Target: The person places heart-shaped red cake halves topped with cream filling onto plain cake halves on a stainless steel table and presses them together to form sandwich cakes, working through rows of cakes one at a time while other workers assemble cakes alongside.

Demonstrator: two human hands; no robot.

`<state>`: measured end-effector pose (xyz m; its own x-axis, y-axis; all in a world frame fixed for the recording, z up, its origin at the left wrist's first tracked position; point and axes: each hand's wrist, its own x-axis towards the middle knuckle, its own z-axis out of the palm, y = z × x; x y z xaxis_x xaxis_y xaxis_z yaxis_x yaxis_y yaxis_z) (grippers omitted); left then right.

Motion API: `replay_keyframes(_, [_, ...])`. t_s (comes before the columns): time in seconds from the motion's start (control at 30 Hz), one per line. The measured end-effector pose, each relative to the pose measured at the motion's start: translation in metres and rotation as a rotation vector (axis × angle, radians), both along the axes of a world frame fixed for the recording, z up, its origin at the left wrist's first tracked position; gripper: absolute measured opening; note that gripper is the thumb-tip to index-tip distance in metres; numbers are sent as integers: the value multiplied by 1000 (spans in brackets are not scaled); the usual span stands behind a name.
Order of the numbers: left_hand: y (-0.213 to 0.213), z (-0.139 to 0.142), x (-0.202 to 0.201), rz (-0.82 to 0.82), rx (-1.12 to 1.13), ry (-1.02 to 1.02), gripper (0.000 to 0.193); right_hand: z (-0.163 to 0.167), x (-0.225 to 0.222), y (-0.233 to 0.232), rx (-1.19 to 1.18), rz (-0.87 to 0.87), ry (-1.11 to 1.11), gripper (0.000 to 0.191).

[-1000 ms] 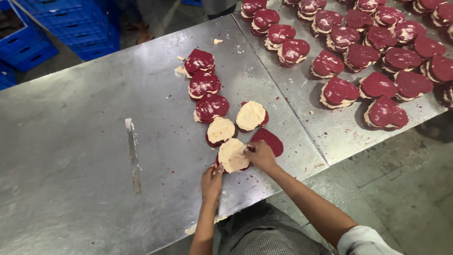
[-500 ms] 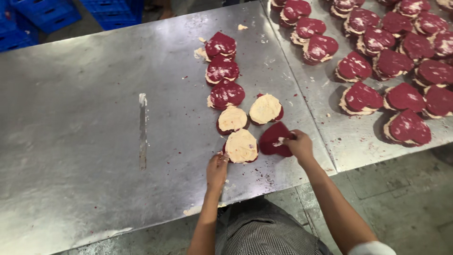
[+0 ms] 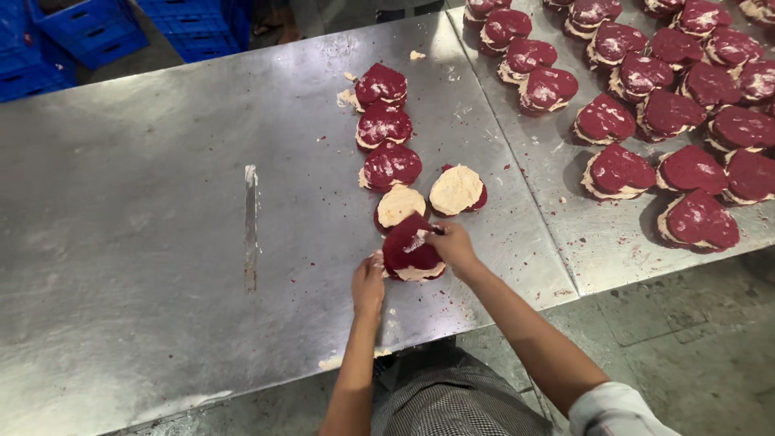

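Observation:
A heart-shaped red cake layer [image 3: 409, 251] now lies on top of a cream-covered base at the near edge of the steel table [image 3: 161, 242]. My right hand [image 3: 452, 245] rests its fingers on the layer's right edge. My left hand [image 3: 369, 284] touches the cake's left side. Just beyond stand two cream-topped cake bases [image 3: 400, 205] [image 3: 456, 190] without lids. Behind them runs a row of three finished red heart cakes [image 3: 390, 165] [image 3: 384, 125] [image 3: 380, 84].
A long metal spatula [image 3: 251, 226] lies on the table to the left. A second steel table [image 3: 565, 161] at the right carries several finished red heart cakes [image 3: 617, 171]. Blue plastic crates [image 3: 89, 32] stand on the floor at the far left.
My right hand picked up the loose red layer from the table at the right and set it on the near cream-covered base. My left hand stayed beside that cake.

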<state>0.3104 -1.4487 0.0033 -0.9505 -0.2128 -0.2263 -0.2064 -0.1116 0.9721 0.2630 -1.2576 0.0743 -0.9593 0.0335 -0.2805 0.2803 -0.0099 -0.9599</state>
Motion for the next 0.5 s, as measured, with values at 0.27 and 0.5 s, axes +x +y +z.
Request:
replay_keyframes(0.27, [5, 17, -24, -66, -514, -69, 45, 5, 17, 9, 691, 62, 153, 44])
replay_keyframes(0.5, [8, 15, -10, -46, -490, -78, 31, 7, 21, 9, 1043, 24, 157, 73])
